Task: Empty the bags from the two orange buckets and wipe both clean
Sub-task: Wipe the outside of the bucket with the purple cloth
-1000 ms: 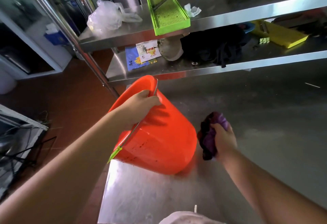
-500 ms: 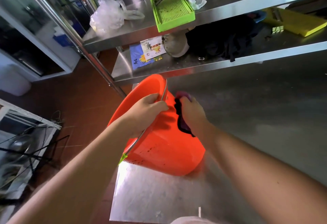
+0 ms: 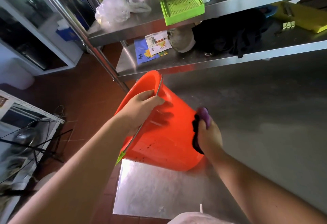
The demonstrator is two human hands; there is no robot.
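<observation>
My left hand [image 3: 141, 107] grips the rim of the bucket [image 3: 169, 135], fingers curled over the edge beside the wire handle [image 3: 141, 128], and tips it so it leans on its lower edge at the corner of the steel surface [image 3: 159, 188], mouth turned away from me toward the shelf [image 3: 194, 61]. My right hand [image 3: 208, 135] is clenched round a purple-and-dark cloth [image 3: 201, 123], pressing it against the bucket's outer wall. No bag shows in it, so I judge this is the wiping step; the second bucket is out of view. The bucket looks like thin, light plastic, stiff at the rim but likely to flex in the wall, and slick where wet. The rim seems the surest hold. Dark specks dot the lower wall near the base.
</observation>
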